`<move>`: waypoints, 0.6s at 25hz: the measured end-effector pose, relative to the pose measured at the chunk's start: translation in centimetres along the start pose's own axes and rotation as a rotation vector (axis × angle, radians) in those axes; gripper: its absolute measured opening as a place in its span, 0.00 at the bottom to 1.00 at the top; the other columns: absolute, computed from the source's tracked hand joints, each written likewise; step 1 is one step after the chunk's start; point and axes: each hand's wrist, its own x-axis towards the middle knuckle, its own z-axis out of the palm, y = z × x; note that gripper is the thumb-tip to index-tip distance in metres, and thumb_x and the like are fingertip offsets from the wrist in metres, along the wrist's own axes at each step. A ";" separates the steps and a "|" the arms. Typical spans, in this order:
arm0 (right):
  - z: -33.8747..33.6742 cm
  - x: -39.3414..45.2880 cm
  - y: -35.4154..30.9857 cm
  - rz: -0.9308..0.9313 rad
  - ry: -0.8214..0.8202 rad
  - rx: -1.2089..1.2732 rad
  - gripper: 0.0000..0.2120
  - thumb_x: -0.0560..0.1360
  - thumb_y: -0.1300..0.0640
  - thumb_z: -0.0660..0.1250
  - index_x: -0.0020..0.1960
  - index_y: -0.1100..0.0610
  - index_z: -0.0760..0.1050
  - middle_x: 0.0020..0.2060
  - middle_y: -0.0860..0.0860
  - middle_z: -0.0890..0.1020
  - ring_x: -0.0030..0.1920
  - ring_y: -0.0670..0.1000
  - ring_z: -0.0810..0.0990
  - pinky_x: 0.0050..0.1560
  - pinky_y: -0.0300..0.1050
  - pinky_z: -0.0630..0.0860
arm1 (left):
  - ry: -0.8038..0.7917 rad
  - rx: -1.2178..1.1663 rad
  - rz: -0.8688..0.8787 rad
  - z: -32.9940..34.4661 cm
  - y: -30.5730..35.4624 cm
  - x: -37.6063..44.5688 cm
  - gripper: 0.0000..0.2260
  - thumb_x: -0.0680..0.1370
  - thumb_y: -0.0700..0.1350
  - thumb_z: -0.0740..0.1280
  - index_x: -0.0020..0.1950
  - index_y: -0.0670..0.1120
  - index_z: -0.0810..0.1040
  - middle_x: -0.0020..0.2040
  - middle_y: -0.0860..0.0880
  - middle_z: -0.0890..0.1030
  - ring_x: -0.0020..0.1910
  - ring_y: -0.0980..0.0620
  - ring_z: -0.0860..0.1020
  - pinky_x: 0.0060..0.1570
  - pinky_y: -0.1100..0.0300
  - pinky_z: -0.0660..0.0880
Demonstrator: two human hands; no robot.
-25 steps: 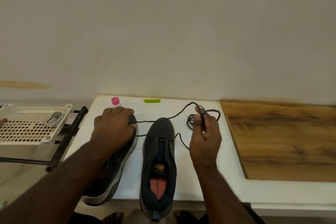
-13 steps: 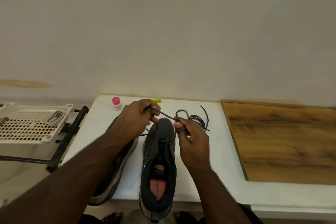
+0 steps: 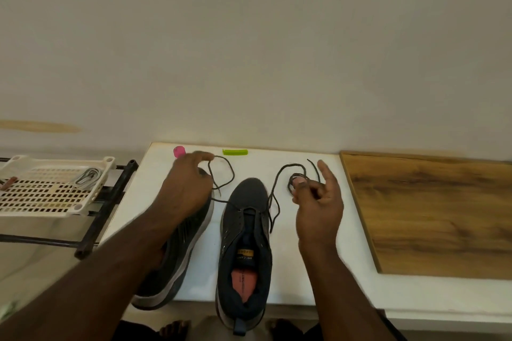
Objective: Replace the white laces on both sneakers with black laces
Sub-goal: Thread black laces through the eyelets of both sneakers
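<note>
Black lace [image 3: 273, 196] threaded through the lowest eyelets of the right-hand sneaker [image 3: 245, 241] on the tabletop [image 3: 304, 271]. One end is pinched in each grip: left hand [image 3: 185, 188], right hand [image 3: 315, 202]. Both ends are best drawn to equal length before crossing.

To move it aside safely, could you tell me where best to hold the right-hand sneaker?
Grip the right-hand sneaker at its open heel collar, coming from the near table edge: the heel overhangs there, while the black lace trails off the toe end.
</note>
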 end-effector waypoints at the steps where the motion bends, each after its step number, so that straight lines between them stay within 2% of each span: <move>1: -0.4 0.2 -0.1 -0.006 0.042 0.054 0.16 0.80 0.61 0.68 0.65 0.48 0.78 0.42 0.51 0.85 0.44 0.48 0.84 0.50 0.48 0.82 | -0.071 -0.014 -0.013 1.1 -0.4 -1.2 0.16 0.78 0.39 0.65 0.64 0.53 0.76 0.58 0.55 0.79 0.45 0.60 0.78 0.38 0.67 0.72; 3: -0.9 0.3 -0.2 -0.066 0.069 0.051 0.13 0.81 0.61 0.67 0.61 0.47 0.81 0.48 0.48 0.86 0.50 0.48 0.85 0.53 0.47 0.83 | -0.181 -0.018 -0.034 3.3 -1.3 -3.7 0.10 0.79 0.48 0.67 0.59 0.57 0.77 0.49 0.60 0.80 0.45 0.62 0.78 0.38 0.69 0.68; 5: -0.8 -0.2 -0.2 -0.179 0.038 -0.067 0.13 0.82 0.58 0.65 0.64 0.46 0.78 0.59 0.45 0.84 0.61 0.45 0.81 0.63 0.46 0.78 | -0.198 -0.058 -0.057 4.7 -1.9 -5.0 0.11 0.78 0.54 0.69 0.59 0.55 0.78 0.46 0.58 0.80 0.46 0.62 0.78 0.40 0.69 0.69; 6: -0.7 -0.5 -0.2 -0.258 0.023 -0.146 0.15 0.82 0.58 0.64 0.67 0.46 0.76 0.62 0.44 0.82 0.64 0.42 0.78 0.66 0.41 0.76 | -0.196 -0.074 -0.065 5.2 -2.2 -5.2 0.13 0.77 0.56 0.69 0.60 0.55 0.78 0.47 0.57 0.80 0.46 0.61 0.78 0.41 0.68 0.69; 8: -0.7 -0.6 -0.1 -0.419 0.035 -0.262 0.14 0.82 0.58 0.64 0.66 0.51 0.78 0.61 0.45 0.82 0.63 0.41 0.79 0.63 0.35 0.75 | -0.211 -0.078 -0.081 5.9 -2.4 -5.1 0.18 0.74 0.60 0.71 0.60 0.55 0.76 0.48 0.56 0.78 0.47 0.60 0.77 0.42 0.66 0.70; 11: -0.9 -0.3 0.5 -0.530 0.031 -0.452 0.10 0.79 0.60 0.69 0.59 0.57 0.83 0.53 0.48 0.80 0.55 0.51 0.79 0.55 0.46 0.79 | -0.252 -0.018 -0.104 6.5 -2.5 -5.0 0.23 0.71 0.61 0.73 0.61 0.55 0.74 0.48 0.56 0.76 0.46 0.60 0.77 0.41 0.65 0.70; 13: -0.7 -0.3 0.9 -0.478 -0.083 -0.707 0.08 0.78 0.59 0.71 0.57 0.54 0.84 0.54 0.50 0.80 0.56 0.52 0.76 0.57 0.52 0.77 | -0.269 0.030 -0.103 6.7 -2.7 -4.9 0.23 0.72 0.59 0.73 0.63 0.53 0.75 0.47 0.56 0.77 0.45 0.61 0.76 0.39 0.68 0.69; 15: -0.1 -0.6 1.4 -0.345 -0.350 -0.793 0.09 0.80 0.57 0.68 0.58 0.52 0.83 0.55 0.49 0.83 0.58 0.50 0.77 0.61 0.48 0.74 | -0.272 0.066 -0.077 6.7 -2.9 -4.8 0.19 0.73 0.56 0.71 0.62 0.52 0.77 0.45 0.58 0.78 0.43 0.63 0.76 0.37 0.71 0.67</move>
